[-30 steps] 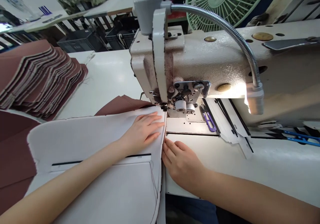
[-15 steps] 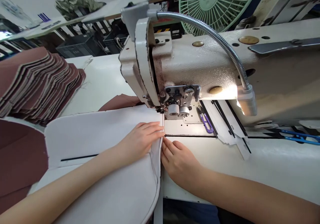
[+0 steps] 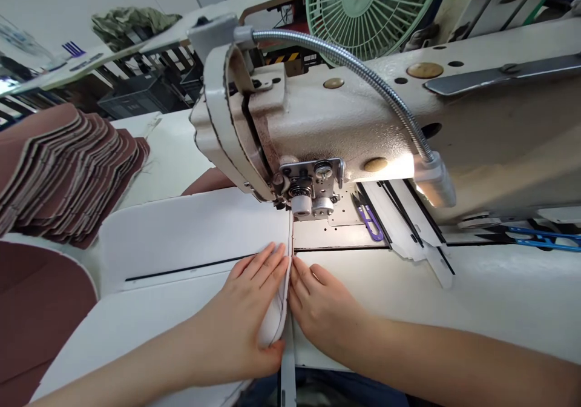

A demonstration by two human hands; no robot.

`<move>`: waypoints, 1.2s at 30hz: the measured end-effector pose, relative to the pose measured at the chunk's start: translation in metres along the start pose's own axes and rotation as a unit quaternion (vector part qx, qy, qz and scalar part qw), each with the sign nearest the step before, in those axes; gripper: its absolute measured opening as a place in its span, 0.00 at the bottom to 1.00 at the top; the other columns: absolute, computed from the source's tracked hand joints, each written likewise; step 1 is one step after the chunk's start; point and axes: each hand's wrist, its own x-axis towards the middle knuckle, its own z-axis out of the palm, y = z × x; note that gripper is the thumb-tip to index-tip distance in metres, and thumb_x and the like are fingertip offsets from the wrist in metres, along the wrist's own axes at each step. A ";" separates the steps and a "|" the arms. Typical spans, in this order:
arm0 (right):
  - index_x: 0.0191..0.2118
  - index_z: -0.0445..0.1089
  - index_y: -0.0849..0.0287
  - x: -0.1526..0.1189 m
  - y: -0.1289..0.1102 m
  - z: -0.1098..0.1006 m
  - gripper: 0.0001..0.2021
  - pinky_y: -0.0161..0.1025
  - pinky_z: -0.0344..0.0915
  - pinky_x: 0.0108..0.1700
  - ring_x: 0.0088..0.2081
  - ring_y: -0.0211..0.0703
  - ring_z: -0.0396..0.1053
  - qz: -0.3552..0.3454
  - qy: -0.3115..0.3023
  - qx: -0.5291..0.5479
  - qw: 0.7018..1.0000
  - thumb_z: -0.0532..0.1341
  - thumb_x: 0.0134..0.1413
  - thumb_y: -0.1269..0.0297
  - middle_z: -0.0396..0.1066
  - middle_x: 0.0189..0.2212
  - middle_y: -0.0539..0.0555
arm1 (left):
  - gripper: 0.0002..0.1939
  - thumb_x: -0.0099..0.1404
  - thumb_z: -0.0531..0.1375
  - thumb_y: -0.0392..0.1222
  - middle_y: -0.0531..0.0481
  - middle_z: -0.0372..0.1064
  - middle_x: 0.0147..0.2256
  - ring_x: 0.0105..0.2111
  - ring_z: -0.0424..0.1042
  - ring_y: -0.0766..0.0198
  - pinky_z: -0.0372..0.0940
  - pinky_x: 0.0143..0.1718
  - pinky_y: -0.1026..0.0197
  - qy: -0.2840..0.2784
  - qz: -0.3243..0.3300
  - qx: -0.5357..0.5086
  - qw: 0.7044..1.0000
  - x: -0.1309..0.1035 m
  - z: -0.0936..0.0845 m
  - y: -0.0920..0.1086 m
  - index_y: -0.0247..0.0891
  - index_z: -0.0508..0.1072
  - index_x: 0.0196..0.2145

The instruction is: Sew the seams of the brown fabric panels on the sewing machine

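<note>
A white padded fabric panel (image 3: 195, 224) lies on the sewing machine's bed, its right edge running under the presser area of the sewing machine head (image 3: 297, 195). My left hand (image 3: 247, 310) rests flat on this panel close to the edge, fingers stretched forward and thumb apart. On the other side of that edge, my right hand (image 3: 318, 301) has its fingers pressed together against the seam, closed on the panel's edge; its fingertips are partly hidden. A black strip (image 3: 181, 269) crosses the panel left of my left hand.
Maroon fabric pieces (image 3: 72, 171) are stacked at left, with another maroon piece (image 3: 40, 310) nearer. Purple thread snips (image 3: 370, 219), white strips with black edges (image 3: 399, 219) and blue-handled scissors (image 3: 540, 237) lie at right. A lamp (image 3: 436, 180) and green fan (image 3: 372, 7) stand behind.
My left hand has drawn back toward me along the edge and spread its thumb. The panel has advanced under the machine, showing more of the black strip. The camera view has shifted slightly.
</note>
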 end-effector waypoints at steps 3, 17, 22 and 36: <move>0.42 0.74 0.74 0.002 0.002 0.000 0.16 0.45 0.65 0.40 0.50 0.59 0.69 0.007 -0.004 -0.001 1.000 0.52 0.56 0.73 0.73 0.46 0.69 | 0.46 0.55 0.57 0.42 0.38 0.32 0.68 0.67 0.35 0.45 0.48 0.63 0.40 -0.021 -0.013 0.001 1.000 0.005 -0.006 -0.001 0.35 0.42 0.68; 0.42 0.74 0.73 -0.002 -0.002 0.004 0.13 0.48 0.63 0.39 0.49 0.62 0.69 -0.033 -0.010 0.002 0.999 0.56 0.57 0.70 0.74 0.44 0.71 | 0.42 0.58 0.56 0.46 0.37 0.34 0.67 0.67 0.35 0.46 0.48 0.63 0.42 -0.018 -0.025 0.023 0.999 0.034 -0.024 -0.008 0.33 0.47 0.67; 0.40 0.74 0.73 0.002 -0.001 0.003 0.13 0.48 0.63 0.41 0.47 0.62 0.70 -0.005 -0.006 -0.003 1.000 0.56 0.56 0.70 0.75 0.41 0.69 | 0.39 0.58 0.55 0.46 0.35 0.40 0.67 0.67 0.41 0.47 0.47 0.63 0.43 -0.002 0.002 0.045 0.999 0.030 -0.021 -0.007 0.30 0.52 0.65; 0.48 0.70 0.80 0.000 -0.002 0.003 0.17 0.49 0.63 0.42 0.51 0.61 0.67 -0.016 -0.046 0.000 0.999 0.53 0.58 0.73 0.71 0.48 0.74 | 0.19 0.54 0.56 0.35 0.45 0.68 0.46 0.48 0.66 0.53 0.63 0.50 0.53 0.021 0.033 -0.005 0.999 0.029 -0.044 -0.003 0.38 0.69 0.45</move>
